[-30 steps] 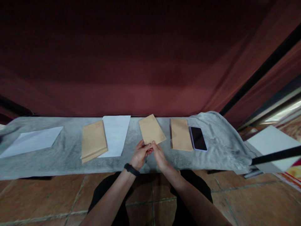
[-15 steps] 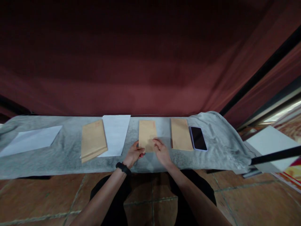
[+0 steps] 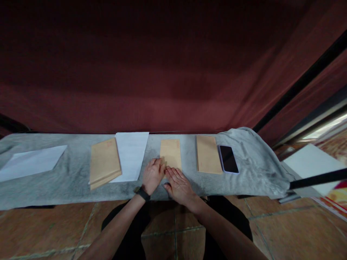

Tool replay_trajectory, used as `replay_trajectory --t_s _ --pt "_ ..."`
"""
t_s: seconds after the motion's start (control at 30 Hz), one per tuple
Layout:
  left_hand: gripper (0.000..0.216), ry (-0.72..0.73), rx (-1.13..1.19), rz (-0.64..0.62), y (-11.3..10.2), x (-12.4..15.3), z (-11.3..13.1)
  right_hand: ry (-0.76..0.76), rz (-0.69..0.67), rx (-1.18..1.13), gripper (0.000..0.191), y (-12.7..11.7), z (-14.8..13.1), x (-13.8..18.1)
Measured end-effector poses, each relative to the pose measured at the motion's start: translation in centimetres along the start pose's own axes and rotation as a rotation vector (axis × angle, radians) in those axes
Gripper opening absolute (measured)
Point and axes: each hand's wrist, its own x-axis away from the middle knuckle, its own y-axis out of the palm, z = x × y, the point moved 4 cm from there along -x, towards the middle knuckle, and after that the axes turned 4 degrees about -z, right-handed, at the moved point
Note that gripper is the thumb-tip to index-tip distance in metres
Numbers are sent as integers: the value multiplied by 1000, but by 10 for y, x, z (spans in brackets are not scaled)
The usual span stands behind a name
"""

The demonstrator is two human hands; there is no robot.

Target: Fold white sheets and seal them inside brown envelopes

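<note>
A brown paper envelope (image 3: 171,150) with small red print at its upper right lies upright in front of me on the grey cloth. At its lower left edge, my left hand (image 3: 153,174) is closed with curled fingers on the paper. My right hand (image 3: 179,187) lies open and flat, its outstretched fingers over the envelope's bottom edge. Both hands' fingertips come close together there and hide that edge. To the left, a stack of brown envelopes (image 3: 105,161) overlaps white paper sheets (image 3: 132,153). Another brown envelope stack (image 3: 208,154) is on the right.
A phone (image 3: 228,159) with a pale purple edge sits beside the right stack. More white paper (image 3: 32,162) lies at the far left. The grey cloth (image 3: 76,180) covers the narrow bench, with a dark red curtain (image 3: 173,90) behind. A black bar (image 3: 317,179) crosses at right.
My left hand has moved up onto the envelope's lower left part. My right hand has come down and left, from pinching near the right edge to lying flat along the bottom.
</note>
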Motion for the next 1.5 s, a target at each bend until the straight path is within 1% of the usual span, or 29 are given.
replay_trajectory --t_s 0.07,0.13,0.2,0.27,0.33,0.4,0.47,0.5,0.57,0.7,0.8,0.97,1.2,1.37,1.5 --pt "46 204 3 -39 14 -15 10 -2 -21 -2 57 -1 0 0" --pt "53 307 -63 -131 31 -33 16 -13 -65 -10 55 -3 0 0" --pt "57 323 -158 -225 46 -52 17 -45 -120 -37 55 -8 1 -1" --pt "60 330 -232 -292 56 -69 16 -105 -172 -92 55 -14 1 -2" --pt "61 330 -252 -305 60 -83 16 -173 -209 -171 54 -20 2 -4" --pt "62 325 -254 -296 63 -94 18 -216 -213 -278 47 -25 4 -7" --pt "62 317 -256 -283 65 -103 20 -185 -166 -418 38 -26 9 -12" --pt "62 312 -256 -275 66 -106 21 -138 -130 -496 37 -25 14 -15" --pt "60 305 -254 -260 68 -110 24 10 -32 -632 39 -21 26 -18" --pt "59 303 -246 -251 69 -106 27 344 183 -774 31 -13 49 -18" --pt "58 315 -241 -255 68 -98 28 484 255 -871 25 -9 56 -17" --pt "57 353 -237 -272 64 -82 31 549 318 -1035 18 -8 55 -18" --pt "57 407 -248 -295 61 -52 32 606 397 -1089 18 -10 56 -20" --pt "61 430 -269 -321 60 -32 35 637 417 -1126 16 -9 57 -21" --pt "57 419 -247 -336 59 -17 36 643 428 -1156 17 -11 56 -21"
